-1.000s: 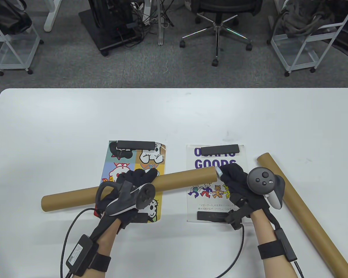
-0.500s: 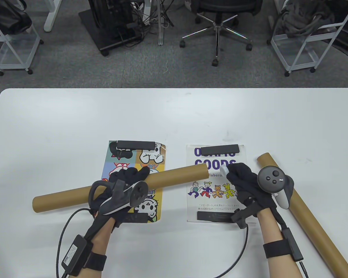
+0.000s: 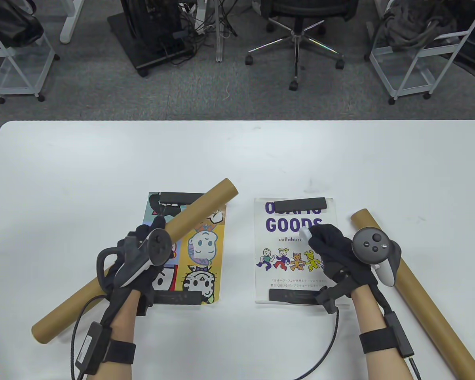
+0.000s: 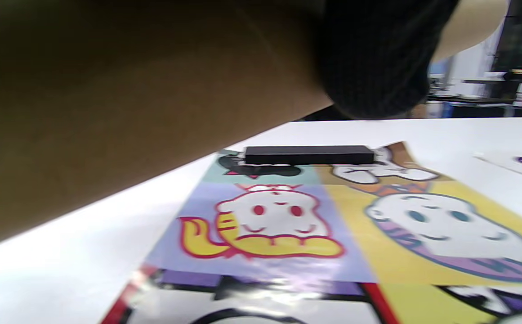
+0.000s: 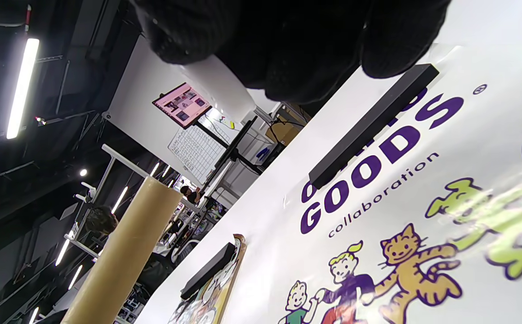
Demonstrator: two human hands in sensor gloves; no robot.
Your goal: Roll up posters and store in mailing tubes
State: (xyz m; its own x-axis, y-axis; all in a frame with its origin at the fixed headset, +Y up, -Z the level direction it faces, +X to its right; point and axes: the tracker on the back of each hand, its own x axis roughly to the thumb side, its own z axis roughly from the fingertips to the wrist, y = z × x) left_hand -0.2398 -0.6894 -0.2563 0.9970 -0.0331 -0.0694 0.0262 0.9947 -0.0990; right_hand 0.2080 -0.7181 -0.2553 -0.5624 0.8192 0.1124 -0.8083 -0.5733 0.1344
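Observation:
My left hand (image 3: 148, 237) grips a brown cardboard tube (image 3: 198, 208) near its middle. The tube lies diagonally over the cartoon poster (image 3: 206, 245), its open end at the far right, and fills the top left of the left wrist view (image 4: 108, 90). My right hand (image 3: 314, 235) pinches a small white cap (image 3: 304, 232) above the "GOODS" poster (image 3: 293, 261). Both posters lie flat, each held by black bar weights (image 3: 301, 205) at its top and bottom edges. The tube's open end also shows in the right wrist view (image 5: 126, 252).
A second long cardboard tube (image 3: 419, 293) lies diagonally on the white table (image 3: 103, 158) to the right of my right hand, running to the bottom right corner. Chairs and carts stand on the floor beyond the far edge.
The white cap came off the tube's end in my right hand. My left hand swung the tube from nearly level to a steep diagonal, its open end moving away to the far left.

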